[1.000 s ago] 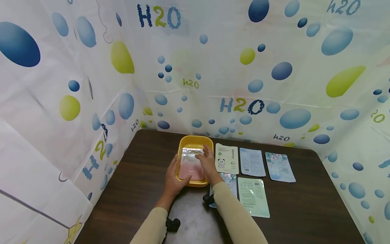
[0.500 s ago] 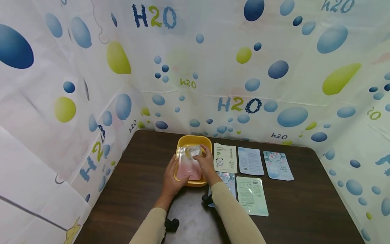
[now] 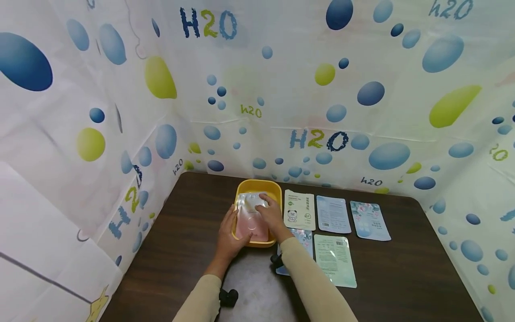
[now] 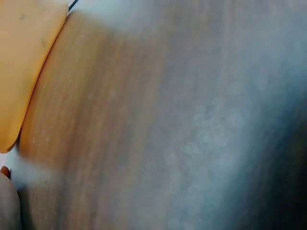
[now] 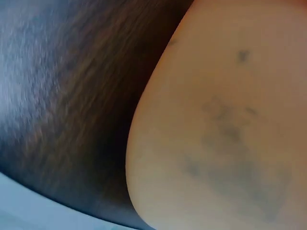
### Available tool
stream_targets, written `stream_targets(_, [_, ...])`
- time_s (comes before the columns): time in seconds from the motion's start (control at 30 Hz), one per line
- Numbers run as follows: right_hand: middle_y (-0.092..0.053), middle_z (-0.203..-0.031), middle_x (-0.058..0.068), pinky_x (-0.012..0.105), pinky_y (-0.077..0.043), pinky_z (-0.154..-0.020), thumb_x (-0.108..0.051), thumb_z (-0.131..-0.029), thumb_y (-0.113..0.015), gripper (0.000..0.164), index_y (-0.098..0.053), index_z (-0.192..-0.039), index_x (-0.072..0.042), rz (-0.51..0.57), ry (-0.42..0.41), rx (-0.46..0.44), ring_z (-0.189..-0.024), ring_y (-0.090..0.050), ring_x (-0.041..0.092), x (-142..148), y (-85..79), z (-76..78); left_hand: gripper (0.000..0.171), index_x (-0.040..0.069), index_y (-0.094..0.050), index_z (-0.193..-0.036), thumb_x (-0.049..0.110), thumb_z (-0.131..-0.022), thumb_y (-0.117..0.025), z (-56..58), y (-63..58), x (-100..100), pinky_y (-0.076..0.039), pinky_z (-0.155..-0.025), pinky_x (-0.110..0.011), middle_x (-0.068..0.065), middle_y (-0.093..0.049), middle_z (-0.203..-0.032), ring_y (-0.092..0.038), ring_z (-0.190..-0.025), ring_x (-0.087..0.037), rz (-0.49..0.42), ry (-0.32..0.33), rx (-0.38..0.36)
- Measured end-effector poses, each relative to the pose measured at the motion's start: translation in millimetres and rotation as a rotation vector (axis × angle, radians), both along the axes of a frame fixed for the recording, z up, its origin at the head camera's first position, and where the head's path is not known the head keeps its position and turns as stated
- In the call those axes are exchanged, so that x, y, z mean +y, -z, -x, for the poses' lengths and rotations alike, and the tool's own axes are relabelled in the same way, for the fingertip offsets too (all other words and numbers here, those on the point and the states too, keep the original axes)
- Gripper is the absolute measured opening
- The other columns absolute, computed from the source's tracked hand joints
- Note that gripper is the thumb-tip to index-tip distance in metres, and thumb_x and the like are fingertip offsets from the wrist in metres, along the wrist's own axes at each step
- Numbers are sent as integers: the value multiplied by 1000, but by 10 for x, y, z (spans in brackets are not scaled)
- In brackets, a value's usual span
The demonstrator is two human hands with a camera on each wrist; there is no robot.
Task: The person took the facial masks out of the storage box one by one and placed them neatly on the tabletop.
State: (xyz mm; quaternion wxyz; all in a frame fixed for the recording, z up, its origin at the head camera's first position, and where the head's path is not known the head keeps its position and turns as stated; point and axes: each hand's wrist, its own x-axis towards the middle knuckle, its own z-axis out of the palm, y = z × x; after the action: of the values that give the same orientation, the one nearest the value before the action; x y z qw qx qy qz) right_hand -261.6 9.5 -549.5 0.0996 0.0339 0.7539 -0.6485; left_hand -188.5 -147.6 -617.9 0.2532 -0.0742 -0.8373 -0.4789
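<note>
A yellow tray (image 3: pixel 277 190) lies near the back left of the table. In it rests a sheet mask packet (image 3: pixel 251 221), silver at the top and pink below. My left hand (image 3: pixel 228 237) spans the tray's lower left corner, its fingers fairly straight along the left rim. Its thumb overlaps the packet's bottom edge. My right hand (image 3: pixel 273 217) is at the packet's upper right, thumb and forefinger on it, other fingers partly hidden. In the left wrist view, the tray's side (image 4: pixel 29 62) fills the upper left. Skin (image 5: pixel 220 105) covers much of the right wrist view.
Right of the tray, several packets lie flat on the dark table (image 3: pixel 402 268): a cream one (image 3: pixel 299 210), pale blue one (image 3: pixel 333 214), flowered one (image 3: pixel 369 219) and green one (image 3: pixel 334 259). Another flowered packet (image 3: pixel 303 239) lies partly under the right arm. A printed curtain (image 3: pixel 241 67) stands behind.
The right hand's thumb and forefinger have shifted slightly left across the packet's top, and the forefinger has lowered onto it. The left hand keeps its place; the other packets have not moved.
</note>
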Motion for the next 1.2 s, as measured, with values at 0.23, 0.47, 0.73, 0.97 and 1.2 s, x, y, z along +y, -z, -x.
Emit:
stream_targets(0.23, [-44, -161, 8, 57, -29, -122, -18, -96, -63, 49, -59, -144, -16, -96, -51, 41, -151, -37, 33, 10, -36, 30, 84, -4, -54, -141, 35, -72, -82, -8, -13, -1, -38, -113, -59, -17, -43, -160, -44, -144, -41, -15, 16, -31])
stream_targets(0.47, [-45, -161, 6, 58, -27, -123, -23, -99, -61, 48, -57, -146, -18, -123, -90, 85, -155, -32, 31, 112, -109, 58, 82, -2, -55, -141, 32, -72, -84, -14, -16, 2, -40, -111, -62, -18, -42, -160, -44, -143, -42, -20, 18, -14])
stream_targets(0.73, [-42, -162, 8, 50, -31, -123, -21, -100, -58, 50, -53, -149, -13, -1, -77, 85, -152, -36, 29, 304, -228, 156, 82, -1, -55, -143, 32, -73, -83, -21, -16, 6, -40, -111, -62, -15, -42, -161, -45, -143, -41, -39, 18, -42])
stream_targets(0.97, [-47, -156, 11, 44, -52, -106, -18, -101, -58, 49, -52, -150, -12, 105, -56, 95, -139, -50, 32, 565, -371, 261, 84, -2, -55, -143, 31, -71, -84, -25, -5, 0, -36, -113, -57, -13, -42, -162, -43, -144, -41, -90, 19, -37])
stream_targets(1.2, [-51, -150, 13, 24, -57, -74, -18, -102, -56, 50, -50, -151, -12, 134, -23, 72, -99, -64, 15, 957, -509, 375, 82, 1, -55, -142, 30, -72, -84, -26, -8, -6, -39, -113, -53, -11, -42, -162, -44, -144, -38, -69, 13, -53])
